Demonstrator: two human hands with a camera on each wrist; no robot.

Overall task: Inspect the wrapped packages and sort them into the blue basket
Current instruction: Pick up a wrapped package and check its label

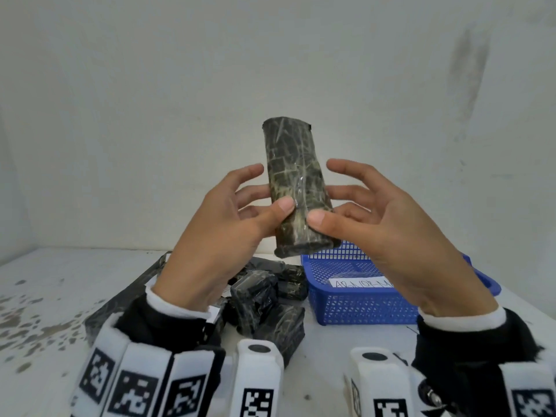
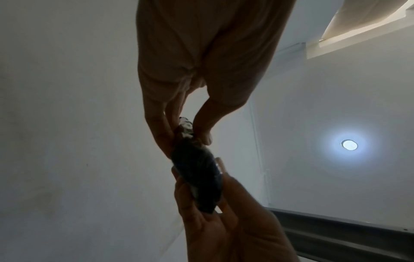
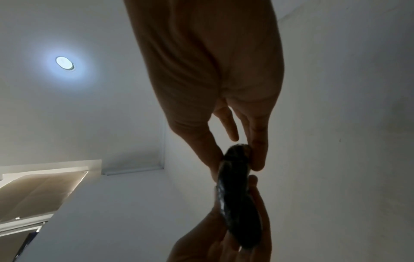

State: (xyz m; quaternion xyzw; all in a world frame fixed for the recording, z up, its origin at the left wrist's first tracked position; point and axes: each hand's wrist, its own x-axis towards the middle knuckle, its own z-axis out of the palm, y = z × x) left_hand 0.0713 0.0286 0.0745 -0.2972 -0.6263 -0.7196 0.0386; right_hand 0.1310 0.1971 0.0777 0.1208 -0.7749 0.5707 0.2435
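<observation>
A long package wrapped in dark film stands upright in the air in front of the wall, held by both hands at its lower half. My left hand pinches its left side, thumb on the front and fingers behind. Opposite, my right hand pinches the right side the same way. The left wrist view shows the left hand gripping one end of the package. In the right wrist view the right hand grips the package. The blue basket stands on the table below the right hand.
A pile of several dark wrapped packages lies on the white, stained table, left of the basket. A flat dark pack lies under my left forearm. A white handwritten label is in the basket. A wall stands close behind.
</observation>
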